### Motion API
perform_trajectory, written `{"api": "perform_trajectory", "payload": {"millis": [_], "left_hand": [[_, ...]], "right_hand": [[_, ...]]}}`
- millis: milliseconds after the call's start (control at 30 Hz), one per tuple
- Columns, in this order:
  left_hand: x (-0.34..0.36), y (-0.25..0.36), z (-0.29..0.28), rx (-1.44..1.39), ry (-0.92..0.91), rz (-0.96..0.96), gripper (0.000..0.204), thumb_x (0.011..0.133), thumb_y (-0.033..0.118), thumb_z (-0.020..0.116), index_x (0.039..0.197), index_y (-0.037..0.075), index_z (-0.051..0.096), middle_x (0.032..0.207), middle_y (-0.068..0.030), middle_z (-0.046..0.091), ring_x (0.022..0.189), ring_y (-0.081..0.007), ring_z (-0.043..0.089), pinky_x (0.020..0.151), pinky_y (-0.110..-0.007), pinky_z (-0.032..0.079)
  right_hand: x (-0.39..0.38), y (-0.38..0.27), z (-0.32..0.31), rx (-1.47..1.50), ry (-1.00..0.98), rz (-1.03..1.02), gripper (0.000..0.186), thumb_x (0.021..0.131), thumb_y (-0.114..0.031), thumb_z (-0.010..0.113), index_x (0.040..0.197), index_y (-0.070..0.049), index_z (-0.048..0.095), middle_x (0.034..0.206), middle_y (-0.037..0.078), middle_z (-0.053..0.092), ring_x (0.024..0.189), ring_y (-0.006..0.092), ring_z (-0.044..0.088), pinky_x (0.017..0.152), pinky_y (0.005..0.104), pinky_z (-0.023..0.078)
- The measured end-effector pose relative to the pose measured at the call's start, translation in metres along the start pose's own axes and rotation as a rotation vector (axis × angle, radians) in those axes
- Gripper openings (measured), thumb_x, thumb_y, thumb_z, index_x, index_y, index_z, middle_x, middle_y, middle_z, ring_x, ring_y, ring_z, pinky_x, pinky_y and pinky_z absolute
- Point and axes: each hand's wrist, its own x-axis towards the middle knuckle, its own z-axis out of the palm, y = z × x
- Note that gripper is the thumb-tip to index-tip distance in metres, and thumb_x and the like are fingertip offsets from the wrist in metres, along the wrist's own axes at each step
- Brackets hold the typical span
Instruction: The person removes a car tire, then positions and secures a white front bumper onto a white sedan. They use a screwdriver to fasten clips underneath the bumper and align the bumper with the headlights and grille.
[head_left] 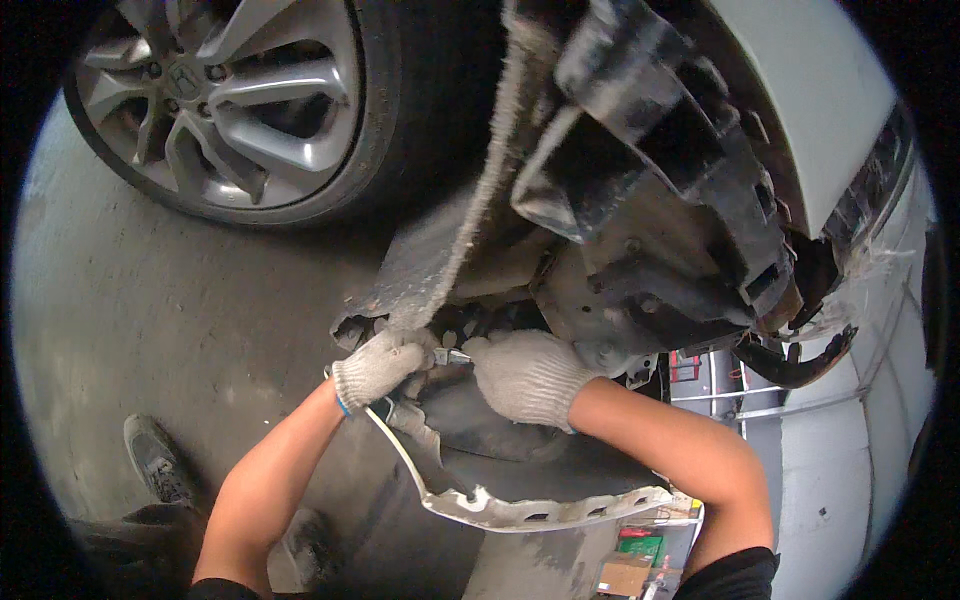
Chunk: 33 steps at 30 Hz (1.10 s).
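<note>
Both my hands wear whitish knitted work gloves. My left hand (383,366) is closed at the lower end of a fuzzy-edged dark wheel-arch liner (425,275), its fingers bent at the liner's edge. My right hand (530,378) is closed, with its back toward me, around one end of a short silver metal tool (452,356). This tool shows between the two hands; its kind cannot be made out. Below them hangs a loose bumper cover (520,512), dark inside with a white slotted edge. The fingertips of my right hand are hidden.
A car wheel (250,95) with silver spokes stands at the upper left. Broken black plastic (640,110) and a white body panel (800,90) hang above right. A shoe (155,458) is on the grey floor at lower left. A cardboard box (624,574) stands at the bottom.
</note>
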Motion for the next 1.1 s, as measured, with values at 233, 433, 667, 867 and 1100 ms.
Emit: {"api": "perform_trajectory", "payload": {"millis": [233,433,667,867,1100], "left_hand": [[0.005,-0.013,0.006,-0.060,0.055,0.048,0.020,0.083,0.018,0.051,0.086,0.000,0.060,0.070,-0.0046,0.056,0.058,-0.0137,0.054,0.055,-0.030,0.046],[0.000,-0.001,0.012,-0.210,0.134,0.030,0.021,0.080,0.016,0.053,0.080,-0.003,0.062,0.069,-0.0058,0.058,0.053,-0.0146,0.054,0.048,-0.028,0.045],[-0.006,0.003,0.012,-0.160,0.163,0.056,0.021,0.083,0.020,0.056,0.082,0.000,0.061,0.064,-0.0035,0.056,0.052,-0.0124,0.053,0.047,-0.028,0.042],[-0.013,0.018,0.007,-0.120,0.045,0.065,0.023,0.083,0.024,0.066,0.082,0.002,0.062,0.069,-0.0027,0.057,0.056,-0.0109,0.052,0.050,-0.027,0.043],[-0.023,0.044,-0.004,0.272,0.018,0.069,0.029,0.083,0.027,0.069,0.090,-0.001,0.063,0.072,-0.0083,0.060,0.070,-0.0167,0.058,0.068,-0.033,0.048]], "right_hand": [[-0.003,-0.005,-0.012,0.019,-0.035,-0.004,0.026,0.083,-0.012,0.051,0.101,0.003,0.063,0.093,0.024,0.067,0.084,0.0375,0.069,0.075,0.0478,0.055],[-0.002,-0.007,-0.018,-0.031,-0.035,-0.022,0.026,0.081,-0.013,0.053,0.097,0.004,0.064,0.095,0.025,0.068,0.084,0.0377,0.069,0.074,0.0475,0.055],[-0.004,-0.003,-0.015,-0.109,0.043,-0.107,0.022,0.081,-0.014,0.053,0.088,0.003,0.064,0.087,0.023,0.067,0.073,0.0373,0.068,0.068,0.0473,0.055],[-0.004,-0.002,-0.005,-0.189,0.098,-0.077,0.023,0.086,-0.017,0.050,0.087,0.003,0.061,0.081,0.022,0.065,0.074,0.0366,0.067,0.067,0.0481,0.055],[-0.003,-0.004,-0.009,-0.107,0.118,-0.085,0.028,0.095,-0.028,0.046,0.101,-0.004,0.058,0.084,0.020,0.066,0.073,0.0388,0.066,0.067,0.0505,0.054]]}}
